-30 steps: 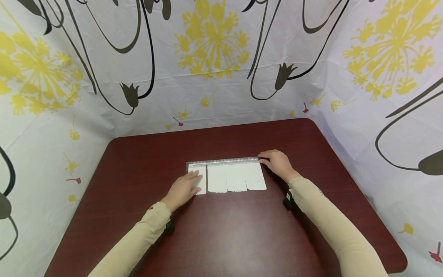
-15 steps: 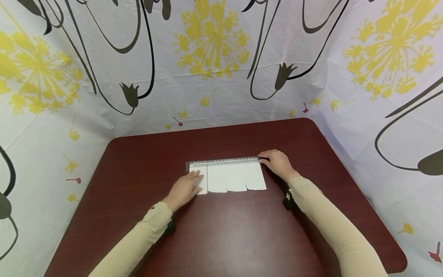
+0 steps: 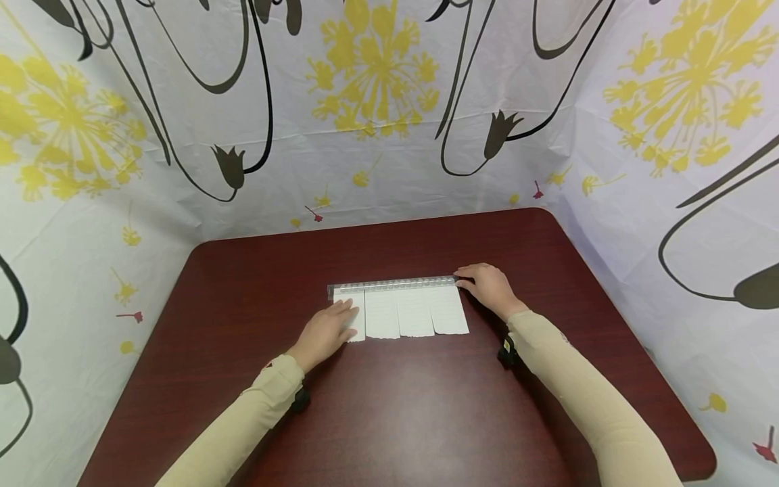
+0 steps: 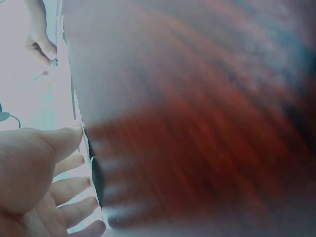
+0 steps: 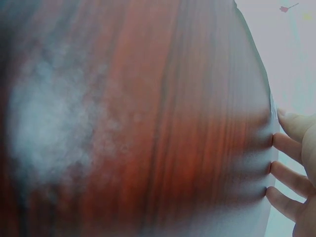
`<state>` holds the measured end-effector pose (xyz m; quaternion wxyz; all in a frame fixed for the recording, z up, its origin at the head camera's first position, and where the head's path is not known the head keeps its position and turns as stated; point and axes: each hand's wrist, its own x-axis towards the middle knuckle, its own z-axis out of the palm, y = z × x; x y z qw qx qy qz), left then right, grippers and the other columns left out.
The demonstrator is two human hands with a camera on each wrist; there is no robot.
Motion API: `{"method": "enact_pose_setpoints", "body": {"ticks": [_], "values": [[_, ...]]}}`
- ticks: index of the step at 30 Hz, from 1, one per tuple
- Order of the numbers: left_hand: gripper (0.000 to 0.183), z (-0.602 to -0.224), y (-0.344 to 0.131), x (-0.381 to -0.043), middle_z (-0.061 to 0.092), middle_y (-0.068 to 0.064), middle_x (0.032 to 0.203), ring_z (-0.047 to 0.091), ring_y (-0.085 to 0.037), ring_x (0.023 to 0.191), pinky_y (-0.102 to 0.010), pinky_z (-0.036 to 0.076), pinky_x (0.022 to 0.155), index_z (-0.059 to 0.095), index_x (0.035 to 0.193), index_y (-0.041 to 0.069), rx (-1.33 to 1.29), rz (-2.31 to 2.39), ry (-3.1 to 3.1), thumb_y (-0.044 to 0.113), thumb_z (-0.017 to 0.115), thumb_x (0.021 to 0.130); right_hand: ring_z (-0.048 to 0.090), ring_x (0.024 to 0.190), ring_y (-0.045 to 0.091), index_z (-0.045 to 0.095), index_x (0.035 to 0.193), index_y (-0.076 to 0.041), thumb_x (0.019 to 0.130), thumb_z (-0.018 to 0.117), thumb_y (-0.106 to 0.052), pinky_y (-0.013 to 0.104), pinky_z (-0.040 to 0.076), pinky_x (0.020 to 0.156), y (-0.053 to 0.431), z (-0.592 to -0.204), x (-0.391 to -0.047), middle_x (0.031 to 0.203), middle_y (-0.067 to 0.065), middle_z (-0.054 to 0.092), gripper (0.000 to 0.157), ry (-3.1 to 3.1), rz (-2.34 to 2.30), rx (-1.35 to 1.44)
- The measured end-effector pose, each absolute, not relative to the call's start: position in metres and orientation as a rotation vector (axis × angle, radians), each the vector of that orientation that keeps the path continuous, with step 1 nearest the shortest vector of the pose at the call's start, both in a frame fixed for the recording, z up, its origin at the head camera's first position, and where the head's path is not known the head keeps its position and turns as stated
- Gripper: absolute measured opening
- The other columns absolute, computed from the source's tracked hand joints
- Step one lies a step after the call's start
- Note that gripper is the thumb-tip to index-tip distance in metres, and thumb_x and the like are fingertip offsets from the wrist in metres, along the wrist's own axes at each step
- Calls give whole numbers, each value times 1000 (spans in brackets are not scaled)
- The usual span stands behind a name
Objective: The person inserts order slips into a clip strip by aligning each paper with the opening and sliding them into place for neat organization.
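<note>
Several white lined paper strips with torn lower edges lie side by side on the table in the head view. Across their top edges runs a clear plastic ruler. My left hand rests with fairly straight fingers on the leftmost paper strip, covering part of it. At the ruler's right end, my right hand holds it between thumb and fingers. In the right wrist view, the fingertips of the right hand touch the tabletop. Paper beneath the left hand is barely visible in the left wrist view.
The dark red-brown table has rounded corners and a glossy reflection near its front. Patterned white curtains with yellow and grey flowers surround its back and sides. Dark wrist devices sit by both cuffs.
My left hand has slid the leftmost paper strip slightly right, narrowing the gap beside its neighbour. In the last half second little moves. My right hand and the ruler stay in place.
</note>
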<state>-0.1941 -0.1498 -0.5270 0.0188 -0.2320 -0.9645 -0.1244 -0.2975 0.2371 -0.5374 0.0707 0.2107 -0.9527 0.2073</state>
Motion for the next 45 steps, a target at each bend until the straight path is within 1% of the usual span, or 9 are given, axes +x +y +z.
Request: {"method": "enact_pose_setpoints", "body": {"ticks": [23, 30, 39, 45], "values": [[51, -528, -150, -195, 51, -16, 149, 49, -36, 139, -53, 43, 112, 56, 140, 6, -743, -378, -2990, 29, 65, 96, 63, 119, 34, 71, 124, -11, 93, 68, -28, 53, 51, 100, 236, -540, -298, 127, 13, 69, 35, -2850, 621, 647], [51, -525, -148, -196, 53, -18, 147, 51, -37, 136, -54, 44, 110, 58, 137, 5, -741, -394, -2980, 29, 67, 94, 62, 121, 35, 70, 124, -11, 93, 68, -28, 53, 50, 102, 236, -539, -299, 129, 13, 69, 35, -2866, 635, 635], [52, -521, -149, -199, 52, -18, 148, 50, -36, 137, -54, 43, 111, 57, 137, 4, -743, -407, -3003, 30, 68, 93, 56, 128, 36, 65, 131, -11, 94, 68, -29, 55, 46, 107, 237, -538, -301, 136, 14, 64, 42, -2932, 760, 619], [53, -516, -152, -202, 51, -17, 149, 48, -35, 139, -52, 43, 112, 56, 139, 4, -741, -427, -3011, 32, 66, 95, 54, 131, 37, 58, 139, -11, 94, 67, -31, 55, 46, 107, 240, -535, -303, 141, 15, 60, 50, -2967, 886, 624]]}}
